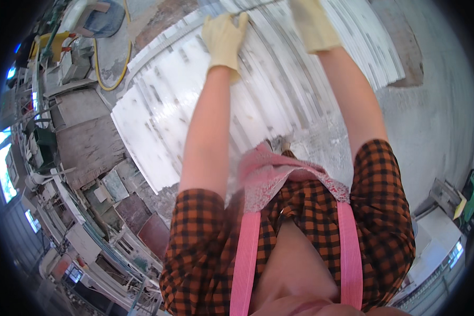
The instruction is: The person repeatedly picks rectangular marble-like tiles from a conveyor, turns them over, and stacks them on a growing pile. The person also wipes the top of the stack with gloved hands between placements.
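Note:
Long white strips with grey streaks [168, 100], stone-like in look, lie side by side across a wide bed in front of me. My left hand [224, 39], in a cream rubber glove, rests on the far part of the strips, thumb apart from the fingers and nothing visible in it. Farther right, my right hand [316, 26] wears a matching glove and reaches over the strips. Its fingers pass out of the upper edge, so what they touch is hidden. Near the left fingertips a pale bluish patch [210, 7] shows at the upper edge.
A yellow hose [112, 88] curls on the floor at the far left, near a blue tub [104, 20]. Flat slabs [92, 113] and stacked offcuts [116, 184] line the left. At the right rim stands a green object [470, 196] beside a pale surface [437, 237].

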Demonstrator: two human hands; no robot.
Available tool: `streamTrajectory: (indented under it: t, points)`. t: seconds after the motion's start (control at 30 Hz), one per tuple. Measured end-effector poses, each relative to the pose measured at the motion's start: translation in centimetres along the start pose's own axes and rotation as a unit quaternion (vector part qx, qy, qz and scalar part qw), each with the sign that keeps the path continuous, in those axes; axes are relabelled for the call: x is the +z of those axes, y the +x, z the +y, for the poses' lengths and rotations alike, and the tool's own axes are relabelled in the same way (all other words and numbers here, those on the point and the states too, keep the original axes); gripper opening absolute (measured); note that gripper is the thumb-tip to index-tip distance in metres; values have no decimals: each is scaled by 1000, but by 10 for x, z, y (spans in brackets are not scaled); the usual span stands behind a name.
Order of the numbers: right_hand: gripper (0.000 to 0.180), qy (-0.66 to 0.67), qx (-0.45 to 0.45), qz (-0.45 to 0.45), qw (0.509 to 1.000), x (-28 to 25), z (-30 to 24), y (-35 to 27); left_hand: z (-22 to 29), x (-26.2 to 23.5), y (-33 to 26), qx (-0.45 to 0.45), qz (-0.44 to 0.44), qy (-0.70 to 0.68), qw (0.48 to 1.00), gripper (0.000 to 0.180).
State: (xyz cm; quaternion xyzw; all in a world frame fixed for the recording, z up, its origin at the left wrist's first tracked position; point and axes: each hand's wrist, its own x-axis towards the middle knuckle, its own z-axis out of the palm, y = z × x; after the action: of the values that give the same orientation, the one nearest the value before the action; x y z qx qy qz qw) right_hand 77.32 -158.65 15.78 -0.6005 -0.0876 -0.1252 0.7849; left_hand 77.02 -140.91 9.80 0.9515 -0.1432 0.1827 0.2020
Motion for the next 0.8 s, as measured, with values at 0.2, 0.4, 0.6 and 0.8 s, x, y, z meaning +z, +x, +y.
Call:
streamTrajectory:
  t: [0.2, 0.4, 0.6, 0.8]
  points:
    - [48, -185, 145, 230, 944, -112, -96, -193, 10, -9, 0, -80, -119, -24, 989, 53]
    - [41, -250, 94, 285, 921, -107, -100, -264, 12, 2, -4, -44, -55, 58, 996, 50]
    - [38, -404, -73, 187, 893, -69, -68, -275, 3, 11, -6, -11, -26, 30, 999, 45]
    - [38, -443, -205, 85, 868, -27, -43, -265, -4, 12, -9, 34, 9, 28, 999, 37]
